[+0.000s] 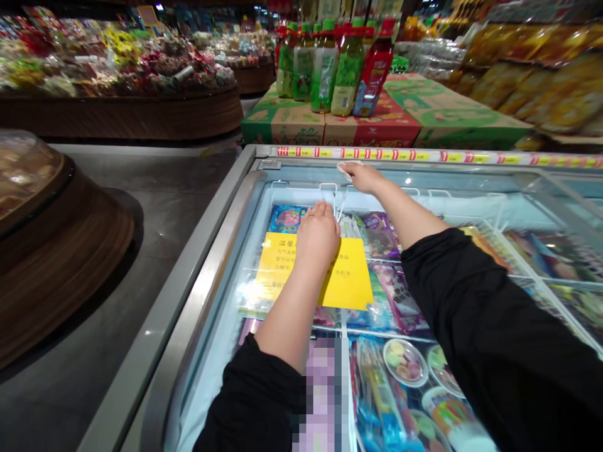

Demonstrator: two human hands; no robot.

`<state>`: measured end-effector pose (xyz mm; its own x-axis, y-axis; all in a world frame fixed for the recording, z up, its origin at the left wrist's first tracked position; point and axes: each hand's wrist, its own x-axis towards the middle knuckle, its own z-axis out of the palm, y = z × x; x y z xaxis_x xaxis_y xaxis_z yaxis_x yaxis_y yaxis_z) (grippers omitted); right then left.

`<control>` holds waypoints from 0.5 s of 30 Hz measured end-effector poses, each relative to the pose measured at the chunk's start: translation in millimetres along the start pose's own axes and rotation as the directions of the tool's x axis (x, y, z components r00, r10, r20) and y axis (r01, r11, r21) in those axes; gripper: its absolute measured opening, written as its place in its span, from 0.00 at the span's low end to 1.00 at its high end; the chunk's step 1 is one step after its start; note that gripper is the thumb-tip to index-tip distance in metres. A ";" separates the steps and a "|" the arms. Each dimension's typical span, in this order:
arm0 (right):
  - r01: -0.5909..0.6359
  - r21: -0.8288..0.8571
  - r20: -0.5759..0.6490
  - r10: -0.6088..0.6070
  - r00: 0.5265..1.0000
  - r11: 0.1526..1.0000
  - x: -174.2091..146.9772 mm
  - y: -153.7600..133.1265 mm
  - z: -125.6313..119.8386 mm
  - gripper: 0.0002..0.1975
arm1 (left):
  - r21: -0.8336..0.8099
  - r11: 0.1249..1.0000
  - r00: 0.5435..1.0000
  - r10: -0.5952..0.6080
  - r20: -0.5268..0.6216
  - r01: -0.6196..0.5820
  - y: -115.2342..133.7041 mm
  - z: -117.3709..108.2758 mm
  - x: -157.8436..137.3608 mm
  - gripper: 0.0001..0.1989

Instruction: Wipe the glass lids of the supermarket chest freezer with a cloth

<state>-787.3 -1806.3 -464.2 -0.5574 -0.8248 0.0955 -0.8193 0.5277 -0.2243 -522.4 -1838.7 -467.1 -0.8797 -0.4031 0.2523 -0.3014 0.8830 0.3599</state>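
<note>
A crumpled white wipe (pixel 346 171), cloth or paper too small to tell, lies under the right hand (pixel 365 177), whose fingers are clamped on it at the far edge of the freezer's smooth, glossy glass lid (pixel 296 196), just below the price strip (pixel 381 154). The left hand (pixel 319 229) lies flat, fingers outstretched and close together, over the top of a rectangular yellow paper sign (pixel 348 282). A rounded, brushed-looking metal edge (pixel 202 295) runs down the left side. Beneath the glass are crinkled plastic packets (pixel 400 292) and round clear-topped tubs (pixel 405 362). The left hand and forearm hide the sign's middle print; glare whitens its left edge. The black right sleeve (pixel 471 301) covers part of the contents, and coarse blocks obscure a lilac package (pixel 323 389), cut off below.
</note>
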 end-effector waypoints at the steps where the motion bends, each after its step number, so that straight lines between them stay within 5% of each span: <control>1: -0.018 -0.014 0.001 0.018 1.000 1.000 -2.5 1.9 -0.6 0.30 | -0.001 1.000 1.000 -0.008 0.005 0.008 0.8 -0.7 0.2 0.23; 4: 0.004 -0.017 0.016 -0.004 1.000 1.000 -18.6 3.3 -2.2 0.31 | -0.012 1.000 1.000 -0.019 0.010 0.019 3.1 -2.8 0.6 0.23; 9: 0.201 0.139 0.100 -0.216 0.971 0.970 -37.6 -5.4 -1.5 0.31 | -0.019 1.000 1.000 -0.017 0.009 0.017 4.4 -4.9 0.1 0.23; 15: 0.143 0.157 0.038 -0.151 0.988 0.977 -19.7 5.9 0.2 0.28 | 0.010 1.000 1.000 -0.023 0.002 0.023 2.7 -4.4 -0.4 0.23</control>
<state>-781.1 -1787.0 -467.6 -0.4221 -0.9019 0.0915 -0.8592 0.3658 -0.3578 -521.2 -1837.2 -462.3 -0.8734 -0.4228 0.2417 -0.3252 0.8757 0.3569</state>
